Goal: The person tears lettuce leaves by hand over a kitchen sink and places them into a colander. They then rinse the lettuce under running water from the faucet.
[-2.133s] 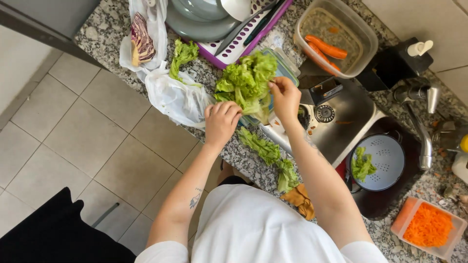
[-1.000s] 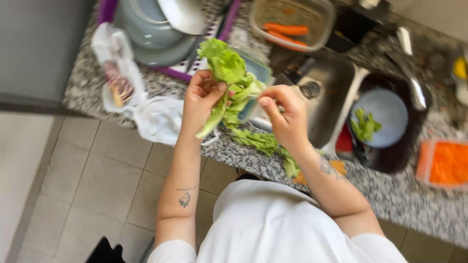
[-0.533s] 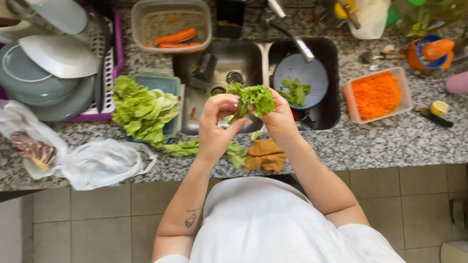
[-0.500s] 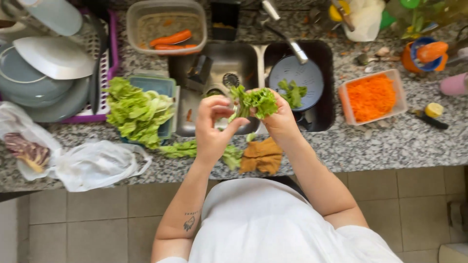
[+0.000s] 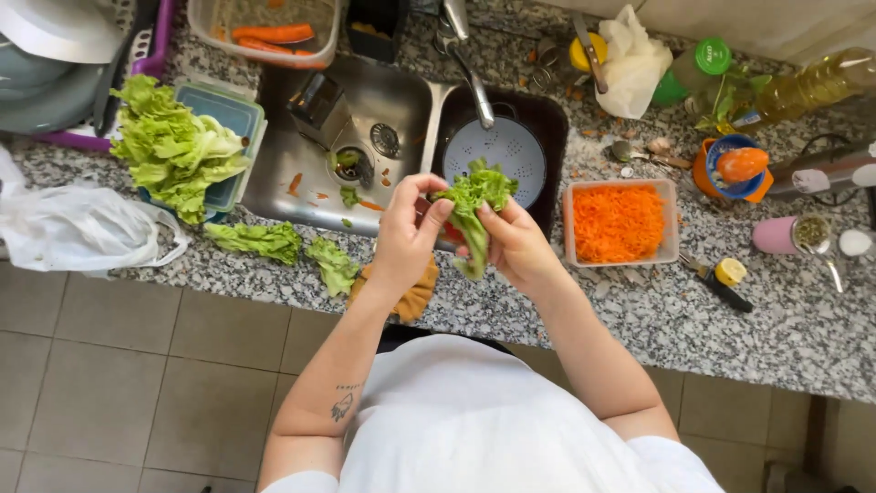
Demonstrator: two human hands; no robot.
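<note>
Both hands grip one ruffled green lettuce leaf (image 5: pixel 474 210) above the near edge of the steel sink (image 5: pixel 301 173); left hand (image 5: pixel 408 228) pinches its top; right hand (image 5: pixel 517 245) cups its lower part; white round colander (image 5: pixel 511 151) sits just beyond.

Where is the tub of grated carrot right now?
In the head view, the tub of grated carrot sits on the granite counter, right of the sink's colander and just beyond the right hand.

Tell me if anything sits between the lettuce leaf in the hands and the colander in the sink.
Nothing visible does. Both the left hand and right hand hold the lettuce leaf at the near rim of the colander; the faucet reaches over its far side.
</note>
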